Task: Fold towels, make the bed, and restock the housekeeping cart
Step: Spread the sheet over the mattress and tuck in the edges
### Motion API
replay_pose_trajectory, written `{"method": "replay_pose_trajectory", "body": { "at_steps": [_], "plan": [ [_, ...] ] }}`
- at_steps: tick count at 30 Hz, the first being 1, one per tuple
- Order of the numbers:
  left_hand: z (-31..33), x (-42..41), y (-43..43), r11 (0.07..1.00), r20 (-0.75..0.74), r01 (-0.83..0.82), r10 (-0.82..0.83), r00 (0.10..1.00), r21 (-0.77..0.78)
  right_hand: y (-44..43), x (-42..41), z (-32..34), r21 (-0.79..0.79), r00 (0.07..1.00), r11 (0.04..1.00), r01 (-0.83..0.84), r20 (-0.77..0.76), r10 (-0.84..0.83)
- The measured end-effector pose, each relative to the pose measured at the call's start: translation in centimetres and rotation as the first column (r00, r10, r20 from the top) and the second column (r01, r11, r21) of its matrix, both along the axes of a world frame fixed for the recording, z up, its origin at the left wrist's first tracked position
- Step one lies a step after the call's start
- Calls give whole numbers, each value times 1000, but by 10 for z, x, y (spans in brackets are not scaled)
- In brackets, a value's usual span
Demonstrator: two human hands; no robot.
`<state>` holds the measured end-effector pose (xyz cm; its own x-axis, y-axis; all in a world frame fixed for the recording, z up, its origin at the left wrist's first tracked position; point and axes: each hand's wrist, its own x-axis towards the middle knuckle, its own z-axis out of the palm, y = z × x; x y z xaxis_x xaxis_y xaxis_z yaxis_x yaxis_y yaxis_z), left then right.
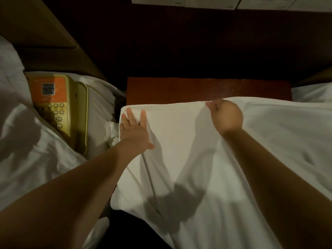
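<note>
White linen [179, 150] at centre frame, draped over the near part of a red-brown wooden top [197, 88] and falling toward the camera. Pillow or folded sheet, hard to say in the dim light. Far edge running straight across the wood, with a bare strip of tabletop beyond it and dark floor [179, 42] further out. Left edge rounded at its near corner, with only a narrow dark gap beside it.

Two bare hands on the cloth. Left hand [133, 131] laid flat with fingers straight and spread, pressing the far left corner. Right hand [226, 116] clenched on the far edge, pinching a fold of the fabric and lifting it slightly off the wood. Both forearms reaching in from the bottom corners, well apart, with their shadows cast on the linen between them.

One crumpled white scrap [110, 131] just beside the left hand, at the linen's left edge. One yellow-beige telephone [59, 105] further left — orange label, printed code square, round keys — lying on rumpled white bedding [27, 150], handset seated along its right side. A second patch of white bedding [312, 92] at the right edge, past the wooden top. Brown panelling [45, 33] slanting across the upper left, and pale panels [179, 0] along the top edge.
</note>
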<state>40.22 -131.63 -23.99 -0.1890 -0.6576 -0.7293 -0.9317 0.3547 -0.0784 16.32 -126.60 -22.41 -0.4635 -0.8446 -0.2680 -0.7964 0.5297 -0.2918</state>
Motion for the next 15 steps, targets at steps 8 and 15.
{"method": "replay_pose_trajectory", "body": {
  "at_steps": [8, 15],
  "plan": [
    [-1, 3, -8, 1000, -24, -25, 25, 999, -4, -16, -9, -20, 151, 993, 986, -77, 101, 62],
    [2, 7, -24, 999, -21, 19, -19, 1000, -36, -34, -2, -19, 151, 995, 985, -81, 66, 72]
  ]
}}
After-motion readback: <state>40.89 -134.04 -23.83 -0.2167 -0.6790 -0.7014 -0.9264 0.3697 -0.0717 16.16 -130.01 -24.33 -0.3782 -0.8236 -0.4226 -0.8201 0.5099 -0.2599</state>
